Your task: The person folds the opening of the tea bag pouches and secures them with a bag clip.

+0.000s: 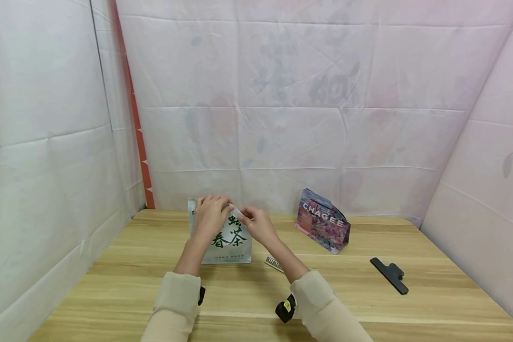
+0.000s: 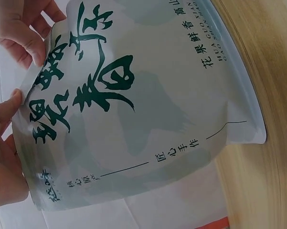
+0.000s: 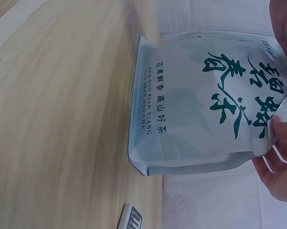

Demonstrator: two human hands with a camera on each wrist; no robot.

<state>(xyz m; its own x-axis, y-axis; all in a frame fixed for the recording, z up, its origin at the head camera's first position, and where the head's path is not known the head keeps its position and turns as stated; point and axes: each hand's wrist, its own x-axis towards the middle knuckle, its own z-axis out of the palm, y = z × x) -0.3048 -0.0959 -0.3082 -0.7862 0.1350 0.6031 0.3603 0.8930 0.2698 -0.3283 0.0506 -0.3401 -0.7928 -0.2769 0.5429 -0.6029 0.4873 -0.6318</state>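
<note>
A pale green tea bag [image 1: 228, 254] with large dark green characters stands upright on the wooden table. At its top edge, my left hand [image 1: 211, 216] grips the bag with the thumb in front and the fingers behind. My right hand [image 1: 260, 227] pinches the top near the other corner, where a white strip of the edge is bent over between both thumbs. In the left wrist view, the left thumb [image 2: 13, 100] presses on that edge. The right hand [image 3: 277, 160] holds the bag's upper corner in the right wrist view, and the bag's bottom touches the table.
To the right stands a colourful CHAGEE bag [image 1: 323, 222], slightly turned. A black bag clip [image 1: 390, 276] lies nearer the table's right side. Beside my right forearm is a small flat pale object [image 1: 274, 263] with dark bars. White cloth walls [image 1: 290, 142] enclose the table.
</note>
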